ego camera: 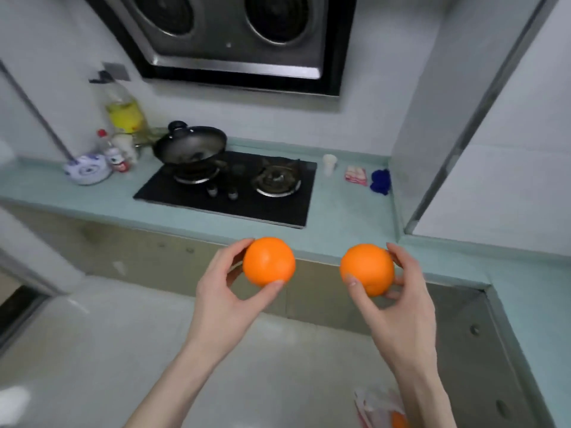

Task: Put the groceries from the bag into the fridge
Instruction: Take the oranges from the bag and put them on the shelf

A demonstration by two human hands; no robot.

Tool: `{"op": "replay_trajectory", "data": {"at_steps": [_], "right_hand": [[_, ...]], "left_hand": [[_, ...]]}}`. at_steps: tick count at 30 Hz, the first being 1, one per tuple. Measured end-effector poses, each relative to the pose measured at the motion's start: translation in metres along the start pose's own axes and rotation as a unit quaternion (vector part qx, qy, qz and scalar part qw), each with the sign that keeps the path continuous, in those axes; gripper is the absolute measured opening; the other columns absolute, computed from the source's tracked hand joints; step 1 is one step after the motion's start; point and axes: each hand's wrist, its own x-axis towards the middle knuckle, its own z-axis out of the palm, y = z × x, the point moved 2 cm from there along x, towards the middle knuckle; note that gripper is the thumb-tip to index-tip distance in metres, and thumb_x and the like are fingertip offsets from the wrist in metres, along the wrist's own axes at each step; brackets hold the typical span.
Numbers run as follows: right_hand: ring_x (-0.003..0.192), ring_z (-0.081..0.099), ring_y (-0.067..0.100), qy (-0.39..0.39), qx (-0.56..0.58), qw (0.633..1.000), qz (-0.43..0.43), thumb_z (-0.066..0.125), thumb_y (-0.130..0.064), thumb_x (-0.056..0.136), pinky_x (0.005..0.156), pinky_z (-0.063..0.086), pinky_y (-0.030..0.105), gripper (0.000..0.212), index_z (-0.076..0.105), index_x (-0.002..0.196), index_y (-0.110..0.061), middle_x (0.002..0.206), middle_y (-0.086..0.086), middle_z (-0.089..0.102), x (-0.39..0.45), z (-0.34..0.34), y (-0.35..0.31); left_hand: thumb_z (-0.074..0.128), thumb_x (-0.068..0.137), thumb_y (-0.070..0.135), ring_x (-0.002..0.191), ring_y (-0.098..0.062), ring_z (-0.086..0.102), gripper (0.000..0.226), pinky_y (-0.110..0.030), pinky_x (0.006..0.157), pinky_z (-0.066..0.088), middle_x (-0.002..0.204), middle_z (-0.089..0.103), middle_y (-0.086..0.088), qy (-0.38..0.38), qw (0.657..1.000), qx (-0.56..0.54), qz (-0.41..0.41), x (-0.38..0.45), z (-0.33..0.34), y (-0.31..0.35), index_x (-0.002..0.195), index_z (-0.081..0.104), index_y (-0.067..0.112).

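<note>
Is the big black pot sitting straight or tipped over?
Tipped. The black pot leans on its burner, rim higher on the right.

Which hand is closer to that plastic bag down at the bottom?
The right hand. The bag lies low, directly below it by the right forearm. The left hand is farther off, up and to the bag's left. Each hand holds an orange.

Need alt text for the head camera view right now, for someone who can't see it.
Each hand holds an orange in front of a kitchen counter: left hand on one orange, right hand on the other orange. Behind them, a black wok sits on a gas hob.
</note>
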Motion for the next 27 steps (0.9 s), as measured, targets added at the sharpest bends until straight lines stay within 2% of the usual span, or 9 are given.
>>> {"op": "replay_trajectory", "data": {"at_steps": [3,5,8,11,13,18,21,24,27], "right_hand": [[0.096,0.067,0.011,-0.062,0.011,0.998,-0.020,0.082,-0.057,0.075,0.085,0.056,0.043,0.068,0.044,0.131,-0.051,0.119,-0.016,0.062,0.003,0.041,-0.029],[0.096,0.065,0.015,-0.097,0.011,0.994,-0.056,0.076,-0.063,0.076,0.082,0.056,0.043,0.064,0.044,0.130,-0.053,0.122,-0.017,0.058,0.000,0.069,-0.053],[0.099,0.061,0.012,-0.143,0.019,0.983,-0.109,0.069,-0.070,0.076,0.082,0.057,0.045,0.064,0.044,0.133,-0.053,0.122,-0.026,0.050,-0.013,0.116,-0.095],[0.098,0.061,0.009,-0.178,0.043,0.971,-0.154,0.068,-0.076,0.078,0.079,0.057,0.044,0.062,0.046,0.131,-0.052,0.118,-0.033,0.050,-0.034,0.164,-0.140],[0.098,0.060,0.005,-0.202,0.054,0.961,-0.183,0.061,-0.077,0.075,0.077,0.056,0.042,0.063,0.049,0.130,-0.049,0.117,-0.035,0.052,-0.053,0.196,-0.171],[0.095,0.062,0.012,-0.248,0.079,0.934,-0.244,0.057,-0.078,0.074,0.079,0.053,0.037,0.063,0.057,0.125,-0.042,0.115,-0.019,0.063,-0.108,0.273,-0.248],[0.096,0.062,0.009,-0.277,0.112,0.917,-0.264,0.061,-0.074,0.075,0.084,0.053,0.036,0.060,0.060,0.123,-0.038,0.115,-0.015,0.066,-0.142,0.316,-0.289],[0.098,0.063,0.007,-0.308,0.139,0.898,-0.281,0.064,-0.073,0.075,0.085,0.053,0.033,0.059,0.060,0.122,-0.038,0.115,-0.015,0.066,-0.179,0.356,-0.328],[0.098,0.062,0.009,-0.336,0.160,0.877,-0.304,0.063,-0.073,0.075,0.082,0.048,0.021,0.058,0.060,0.120,-0.036,0.114,-0.013,0.065,-0.218,0.391,-0.364]], "left_hand": [[0.089,0.064,0.040,0.124,-0.011,0.061,0.072,-0.027,0.101,0.051,0.131,0.063,0.013,0.071,0.997,0.011,-0.013,-0.007,-0.053,-0.004,0.130,0.060,0.036],[0.092,0.066,0.035,0.124,-0.011,0.061,0.071,-0.027,0.102,0.051,0.130,0.063,0.013,0.115,0.993,0.028,-0.021,-0.016,-0.090,-0.006,0.129,0.060,0.036],[0.094,0.070,0.023,0.124,-0.007,0.059,0.069,-0.026,0.103,0.052,0.129,0.062,0.015,0.171,0.983,0.062,-0.028,-0.033,-0.149,-0.007,0.129,0.060,0.034],[0.093,0.070,0.026,0.123,-0.001,0.058,0.069,-0.017,0.101,0.050,0.129,0.061,0.019,0.223,0.971,0.083,-0.038,-0.054,-0.210,-0.009,0.130,0.060,0.035],[0.092,0.070,0.027,0.124,-0.002,0.058,0.069,-0.018,0.101,0.050,0.131,0.061,0.018,0.256,0.962,0.087,-0.044,-0.069,-0.252,-0.012,0.130,0.059,0.037],[0.094,0.070,0.022,0.124,-0.007,0.061,0.068,-0.019,0.102,0.050,0.130,0.063,0.011,0.334,0.936,0.102,-0.045,-0.109,-0.354,-0.013,0.129,0.061,0.031],[0.092,0.067,0.030,0.121,-0.005,0.063,0.069,-0.017,0.100,0.051,0.128,0.064,0.010,0.369,0.921,0.114,-0.043,-0.131,-0.410,-0.013,0.128,0.061,0.033],[0.095,0.068,0.026,0.120,-0.008,0.065,0.070,-0.026,0.101,0.054,0.129,0.065,0.010,0.399,0.908,0.119,-0.046,-0.153,-0.463,-0.015,0.128,0.061,0.034],[0.095,0.068,0.027,0.117,-0.010,0.067,0.068,-0.032,0.099,0.057,0.128,0.066,0.008,0.430,0.893,0.129,-0.046,-0.175,-0.511,-0.018,0.127,0.062,0.034]]}}
